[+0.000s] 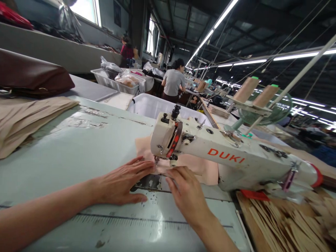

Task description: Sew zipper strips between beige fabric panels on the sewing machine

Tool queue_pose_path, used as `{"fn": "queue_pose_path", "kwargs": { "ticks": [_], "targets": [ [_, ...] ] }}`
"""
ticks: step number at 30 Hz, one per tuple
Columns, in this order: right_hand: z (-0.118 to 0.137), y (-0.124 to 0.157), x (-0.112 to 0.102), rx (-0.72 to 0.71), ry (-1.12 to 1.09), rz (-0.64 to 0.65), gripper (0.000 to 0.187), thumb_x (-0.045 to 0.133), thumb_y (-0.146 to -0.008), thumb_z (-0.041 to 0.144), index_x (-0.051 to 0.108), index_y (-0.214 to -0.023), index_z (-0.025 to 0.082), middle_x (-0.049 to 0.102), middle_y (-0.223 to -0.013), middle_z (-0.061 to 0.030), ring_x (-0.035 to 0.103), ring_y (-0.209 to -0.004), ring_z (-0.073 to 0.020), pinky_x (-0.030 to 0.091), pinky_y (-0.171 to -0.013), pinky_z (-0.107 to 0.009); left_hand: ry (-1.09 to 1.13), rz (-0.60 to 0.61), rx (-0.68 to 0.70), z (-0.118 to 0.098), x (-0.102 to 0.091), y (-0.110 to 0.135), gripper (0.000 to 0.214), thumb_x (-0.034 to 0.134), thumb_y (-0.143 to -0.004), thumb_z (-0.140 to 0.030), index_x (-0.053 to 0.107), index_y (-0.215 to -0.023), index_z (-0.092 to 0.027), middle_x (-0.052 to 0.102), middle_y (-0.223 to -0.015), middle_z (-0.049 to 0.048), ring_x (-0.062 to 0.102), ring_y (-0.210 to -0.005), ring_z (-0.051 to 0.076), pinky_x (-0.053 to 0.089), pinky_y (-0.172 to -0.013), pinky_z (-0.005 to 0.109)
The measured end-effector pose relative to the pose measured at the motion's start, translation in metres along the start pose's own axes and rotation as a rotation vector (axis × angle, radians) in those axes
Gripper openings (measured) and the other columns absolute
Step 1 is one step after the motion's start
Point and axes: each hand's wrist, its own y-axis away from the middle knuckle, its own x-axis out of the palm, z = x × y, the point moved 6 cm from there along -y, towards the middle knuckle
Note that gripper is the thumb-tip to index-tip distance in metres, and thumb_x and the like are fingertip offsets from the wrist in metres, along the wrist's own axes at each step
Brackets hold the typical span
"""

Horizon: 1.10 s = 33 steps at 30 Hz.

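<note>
A pale pink-beige piece of material (207,169) lies under the needle area of a white sewing machine (194,140) marked DUKI. My left hand (123,182) rests flat on the table, fingers stretched out, their tips on the material just left of the presser foot (156,160). On the right of the foot, my right hand (186,190) bends its fingers over the near edge of the piece and a narrow strip (183,170) lying along it. Thumb and fingertips come close together there; what lies between them is partly hidden.
Stacked beige pieces (34,119) and a dark red leather bag (31,75) lie at left. Beige strips (288,224) fill a wooden board at right. Behind the machine stand a white bin (147,103), thread cones (246,90) and a fan (279,108). A co-worker (173,82) sits farther back.
</note>
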Motion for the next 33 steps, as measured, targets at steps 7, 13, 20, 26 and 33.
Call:
{"fn": "queue_pose_path", "kwargs": {
  "ticks": [7, 13, 20, 26, 33],
  "targets": [
    [-0.005, -0.019, 0.056, -0.065, 0.022, 0.074, 0.025, 0.059, -0.097, 0.018, 0.067, -0.119, 0.024, 0.070, -0.114, -0.0040, 0.063, -0.101, -0.0225, 0.051, -0.088, -0.037, 0.059, -0.017, 0.022, -0.009, -0.016, -0.007, 0.083, 0.065, -0.088, -0.057, 0.029, -0.156, -0.026, 0.048, -0.150, 0.0096, 0.045, -0.139, 0.031, 0.017, -0.125, 0.049],
    [-0.003, -0.016, 0.058, -0.098, 0.095, 0.035, 0.033, 0.062, -0.092, 0.011, 0.066, -0.123, 0.022, 0.071, -0.112, -0.0056, 0.064, -0.095, -0.0233, 0.053, -0.082, -0.038, 0.076, -0.028, 0.000, -0.005, -0.015, -0.009, 0.081, 0.069, -0.085, -0.056, 0.036, -0.152, -0.026, 0.051, -0.149, 0.0093, 0.046, -0.139, 0.031, 0.018, -0.125, 0.049],
    [-0.006, -0.015, 0.060, -0.083, 0.070, 0.028, 0.035, 0.059, -0.093, 0.009, 0.065, -0.124, 0.023, 0.071, -0.115, -0.0047, 0.066, -0.096, -0.0243, 0.055, -0.085, -0.039, 0.053, -0.022, -0.001, -0.002, -0.015, -0.013, 0.078, 0.068, -0.085, -0.060, 0.043, -0.148, -0.022, 0.052, -0.147, 0.0118, 0.047, -0.137, 0.031, 0.019, -0.124, 0.049],
    [-0.011, -0.015, 0.057, -0.067, -0.017, -0.009, 0.039, 0.062, -0.089, 0.007, 0.067, -0.122, 0.027, 0.071, -0.118, -0.0031, 0.066, -0.103, -0.0235, 0.055, -0.090, -0.038, 0.038, 0.003, -0.024, -0.002, -0.015, -0.013, 0.082, 0.068, -0.084, -0.060, 0.040, -0.151, -0.023, 0.051, -0.148, 0.0126, 0.048, -0.137, 0.031, 0.020, -0.124, 0.050],
    [-0.014, -0.016, 0.058, -0.041, -0.035, -0.025, 0.032, 0.061, -0.091, 0.011, 0.070, -0.116, 0.028, 0.072, -0.115, -0.0030, 0.067, -0.100, -0.0222, 0.055, -0.088, -0.036, 0.046, -0.015, -0.015, 0.000, -0.012, -0.012, 0.084, 0.065, -0.086, -0.061, 0.035, -0.154, -0.023, 0.048, -0.150, 0.0142, 0.045, -0.139, 0.034, 0.020, -0.123, 0.054]
  ]
}}
